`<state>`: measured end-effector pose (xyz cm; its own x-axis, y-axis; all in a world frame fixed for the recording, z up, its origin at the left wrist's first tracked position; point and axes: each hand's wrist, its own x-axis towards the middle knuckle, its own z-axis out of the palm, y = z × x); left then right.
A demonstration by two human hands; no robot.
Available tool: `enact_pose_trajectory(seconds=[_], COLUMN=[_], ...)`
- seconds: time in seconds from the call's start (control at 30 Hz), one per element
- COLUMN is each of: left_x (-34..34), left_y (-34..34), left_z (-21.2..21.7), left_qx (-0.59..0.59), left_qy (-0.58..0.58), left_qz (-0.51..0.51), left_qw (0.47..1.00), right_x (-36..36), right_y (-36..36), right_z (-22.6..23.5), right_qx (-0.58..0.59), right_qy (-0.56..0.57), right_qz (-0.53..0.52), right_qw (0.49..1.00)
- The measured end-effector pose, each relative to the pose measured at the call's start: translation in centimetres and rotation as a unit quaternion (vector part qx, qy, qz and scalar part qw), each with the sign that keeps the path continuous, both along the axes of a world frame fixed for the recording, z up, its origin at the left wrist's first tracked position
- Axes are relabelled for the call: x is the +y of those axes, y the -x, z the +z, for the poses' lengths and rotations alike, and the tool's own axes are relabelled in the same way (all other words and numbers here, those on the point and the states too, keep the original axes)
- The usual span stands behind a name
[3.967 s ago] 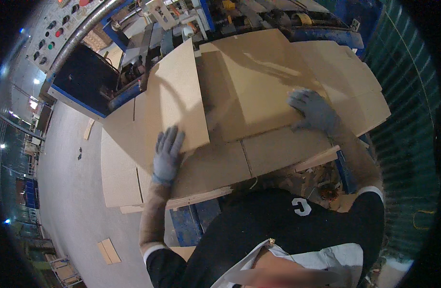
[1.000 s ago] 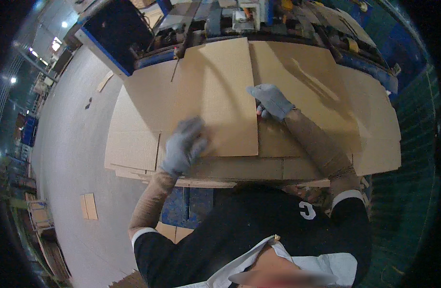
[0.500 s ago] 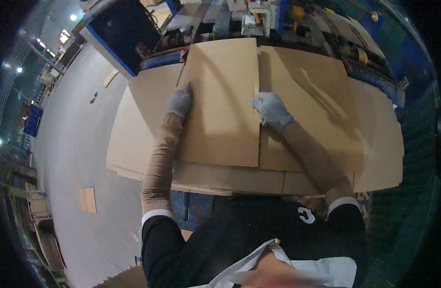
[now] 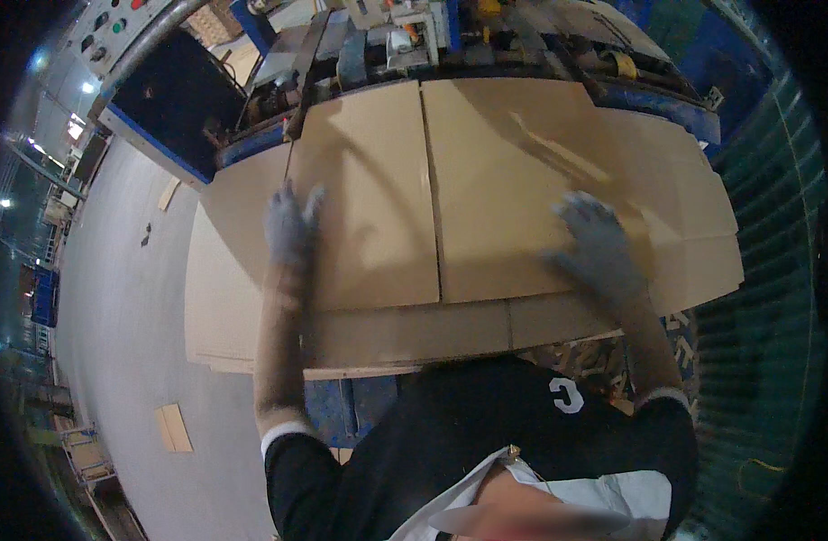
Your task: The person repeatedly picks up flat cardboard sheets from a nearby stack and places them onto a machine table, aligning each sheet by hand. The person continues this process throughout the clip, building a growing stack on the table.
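The open, grey-gloved left hand (image 4: 290, 230) is at the left edge of the flat, tan, rectangular cardboard sheet (image 4: 373, 203), whose long axis runs fore and aft, while the spread, grey-gloved right hand (image 4: 603, 251) sits farther off, over the adjoining tan cardboard panel (image 4: 508, 198), neither visibly gripping anything.

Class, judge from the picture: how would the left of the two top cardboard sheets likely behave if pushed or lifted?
The left sheet is probably fairly stiff, since it lies flat with crisp edges. Being thin cardboard, it is likely light for its size. Pushed, it would probably slide rather than roll or tip, as it lies flat on other cardboard.
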<state>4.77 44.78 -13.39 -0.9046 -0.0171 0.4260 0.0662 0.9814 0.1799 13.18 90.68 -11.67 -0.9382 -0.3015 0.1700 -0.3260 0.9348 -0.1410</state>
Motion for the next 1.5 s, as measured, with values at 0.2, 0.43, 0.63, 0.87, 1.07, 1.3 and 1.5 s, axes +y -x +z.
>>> enact_pose_trajectory(seconds=[0.2, 0.43, 0.63, 0.87, 1.07, 1.3, 1.5], left_x=[3.9, -0.4, 0.5, 4.8, 0.3, -15.6, -17.1], left_y=[-11.6, -9.0, -1.4, 8.9, -2.2, -16.7, -19.8], left_z=[0.2, 1.3, -0.5, -0.6, 1.0, -5.2, -5.0], left_qx=[-0.057, 0.052, 0.133, 0.105, 0.035, 0.060, 0.298], left_qy=[0.117, 0.148, 0.170, 0.054, -0.029, -0.289, -0.594], left_qz=[-0.262, -0.293, -0.297, -0.086, 0.149, 0.539, 0.360], left_qw=[0.956, 0.943, 0.930, 0.989, 0.988, 0.789, 0.654], right_x=[7.9, 9.4, 8.0, 6.9, 14.4, 24.0, 28.2], right_y=[-5.6, -2.6, 3.5, 12.6, 3.1, -9.4, -6.7], right_z=[-2.1, -2.9, -1.3, -3.6, -5.0, -11.3, -11.6], right_qx=[-0.005, -0.004, 0.013, 0.019, 0.217, 0.293, 0.080], right_qy=[-0.072, -0.040, -0.046, 0.016, 0.016, 0.099, -0.198], right_qz=[-0.063, -0.002, 0.003, -0.156, -0.318, -0.540, -0.441], right_qw=[0.995, 0.999, 0.999, 0.987, 0.923, 0.782, 0.872])
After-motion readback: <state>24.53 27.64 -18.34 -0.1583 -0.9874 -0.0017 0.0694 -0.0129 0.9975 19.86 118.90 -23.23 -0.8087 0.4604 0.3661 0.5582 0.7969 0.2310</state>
